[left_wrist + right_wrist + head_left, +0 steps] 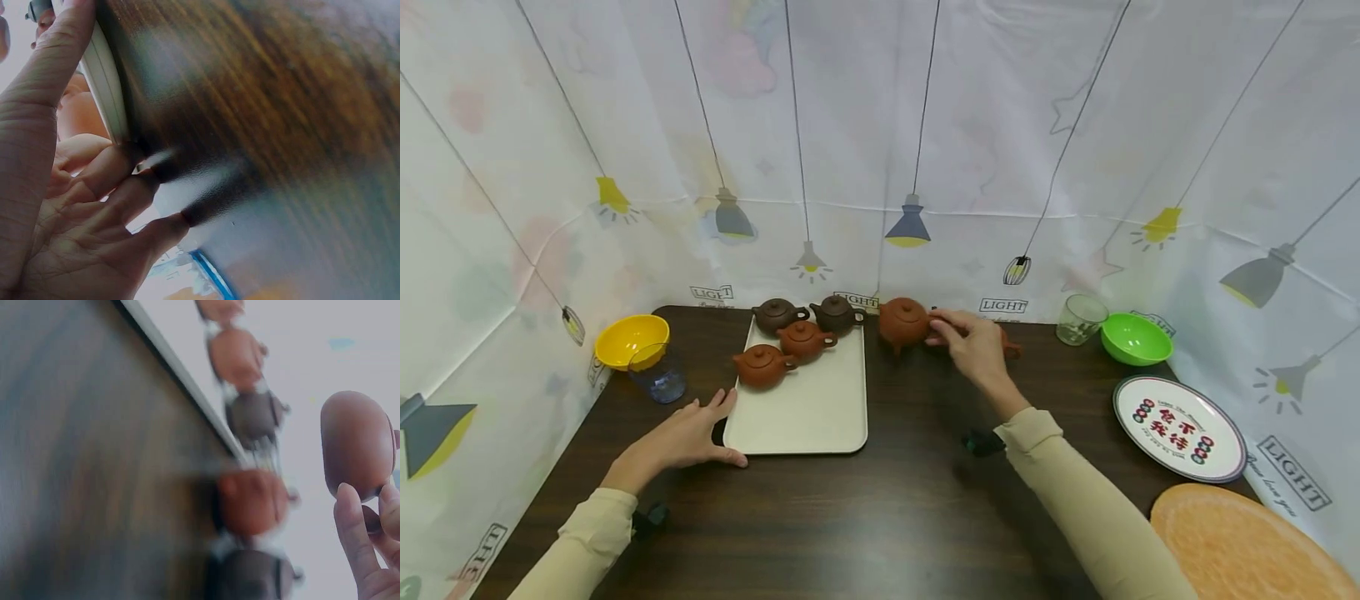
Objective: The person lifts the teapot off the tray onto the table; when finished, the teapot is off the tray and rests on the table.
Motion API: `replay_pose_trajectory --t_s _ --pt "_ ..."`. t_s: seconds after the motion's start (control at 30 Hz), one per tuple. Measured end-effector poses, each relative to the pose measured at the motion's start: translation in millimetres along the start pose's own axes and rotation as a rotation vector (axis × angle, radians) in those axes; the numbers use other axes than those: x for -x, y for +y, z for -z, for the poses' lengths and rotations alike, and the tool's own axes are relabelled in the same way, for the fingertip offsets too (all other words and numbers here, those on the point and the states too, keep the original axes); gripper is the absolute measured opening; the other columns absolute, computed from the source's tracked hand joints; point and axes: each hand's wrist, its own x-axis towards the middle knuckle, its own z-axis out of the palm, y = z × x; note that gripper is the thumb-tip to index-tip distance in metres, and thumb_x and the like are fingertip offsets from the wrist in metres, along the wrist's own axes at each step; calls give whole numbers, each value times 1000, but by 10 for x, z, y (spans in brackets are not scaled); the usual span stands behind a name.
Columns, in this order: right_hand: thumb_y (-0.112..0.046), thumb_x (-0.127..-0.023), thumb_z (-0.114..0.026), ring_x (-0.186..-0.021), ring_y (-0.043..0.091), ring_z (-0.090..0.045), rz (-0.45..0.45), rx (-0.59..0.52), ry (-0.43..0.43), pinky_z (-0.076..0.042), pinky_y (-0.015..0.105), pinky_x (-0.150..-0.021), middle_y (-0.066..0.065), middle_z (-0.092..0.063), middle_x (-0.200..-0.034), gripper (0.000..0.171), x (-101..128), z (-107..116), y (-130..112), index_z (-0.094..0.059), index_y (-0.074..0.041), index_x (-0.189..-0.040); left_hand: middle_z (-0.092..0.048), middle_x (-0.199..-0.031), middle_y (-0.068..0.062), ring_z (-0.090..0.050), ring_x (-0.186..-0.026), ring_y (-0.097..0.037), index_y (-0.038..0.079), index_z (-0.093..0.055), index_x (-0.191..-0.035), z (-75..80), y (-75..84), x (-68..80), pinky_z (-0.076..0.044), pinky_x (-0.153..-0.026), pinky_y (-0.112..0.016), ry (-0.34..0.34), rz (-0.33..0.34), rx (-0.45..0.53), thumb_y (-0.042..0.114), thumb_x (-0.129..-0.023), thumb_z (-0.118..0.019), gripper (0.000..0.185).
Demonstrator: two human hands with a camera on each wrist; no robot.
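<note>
My right hand [976, 346] pinches a reddish-brown clay teapot [904, 322] by its handle side, just right of the white tray [808, 417]. In the right wrist view this teapot [357, 447] is held up off the table. On the tray's back left part sit two reddish-brown teapots, one in front [763, 367] and one behind [805, 340], and two dark brown ones, left [777, 315] and right [837, 314]. My left hand [688, 433] spans the tray's front left corner, thumb and fingers touching its edge.
Behind my right hand, another reddish teapot [1012, 345] partly shows; the right wrist view also has a dark teapot [250, 575] there. A yellow bowl [631, 342] and blue glass [664, 379] stand left. Right are a clear glass [1081, 320], green bowl [1137, 339] and plate [1217, 465].
</note>
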Motion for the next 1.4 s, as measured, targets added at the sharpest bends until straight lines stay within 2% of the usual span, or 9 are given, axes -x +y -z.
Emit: replay_pose_trajectory --t_s 0.27,0.33,0.53,0.67,0.83,1.0,1.13,1.23,1.4 --pt "-21 -106 -71 -69 -10 -73 -171 122 217 -50 9 -56 26 -79 -113 29 -78 917 571 -79 -5 -129 -34 -164 -42 -39 -137 -78 -6 -31 -165 17 22 6 -37 -115 -78 -1 4 8 70 -80 -84 126" --pt "-24 -106 -70 -73 0 -78 -240 194 282 -47 11 -59 23 -80 -108 30 -40 1057 744 -79 -8 -131 -34 -164 -42 -39 -137 -78 -6 -30 -165 17 25 13 -37 -114 -79 0 4 6 70 -80 -84 126" --pt "-23 -107 -69 -128 42 -64 -406 302 336 -35 49 -118 24 -78 -104 31 147 1198 1133 -77 -7 -132 -33 -164 -42 -39 -136 -79 -6 -30 -166 27 48 18 -38 -114 -79 0 -2 10 69 -81 -84 126" --pt "-21 -108 -65 -134 45 -57 -461 292 288 -27 57 -121 25 -78 -103 32 230 1174 1276 -76 -3 -133 -33 -165 -41 -39 -136 -78 -6 -30 -166 22 56 11 -37 -114 -78 -7 1 17 69 -81 -84 126" --pt "-19 -108 -65 -119 45 -70 -402 352 251 -31 57 -117 24 -79 -94 31 227 1148 1361 -76 0 -131 -33 -165 -41 -40 -137 -78 -5 -30 -166 16 40 8 -38 -115 -78 -11 8 14 70 -80 -84 126" --pt "-21 -108 -66 -70 21 -81 -378 354 172 -49 40 -113 26 -80 -99 37 212 1184 1322 -71 0 -138 -33 -165 -41 -39 -137 -77 -5 -30 -166 29 32 13 -37 -115 -78 -16 20 12 70 -80 -84 126" --pt "-25 -107 -66 -96 37 -78 -317 401 259 -60 53 -98 31 -72 -126 45 222 1104 1206 -66 -2 -146 -32 -165 -42 -39 -137 -78 -6 -30 -166 33 34 17 -36 -115 -79 -16 15 15 70 -81 -84 126" --pt "-23 -106 -67 -111 54 -64 -164 409 404 -50 70 -101 33 -65 -129 42 173 910 1018 -68 -2 -142 -32 -165 -42 -39 -138 -78 -6 -29 -166 30 29 16 -37 -115 -78 -18 15 12 70 -81 -83 126" --pt "-14 -103 -71 -84 44 -72 105 314 421 -54 57 -85 28 -76 -107 26 -10 475 509 -79 3 -122 -32 -165 -42 -39 -137 -78 -5 -29 -166 12 25 7 -38 -115 -78 -13 9 12 70 -82 -82 125"
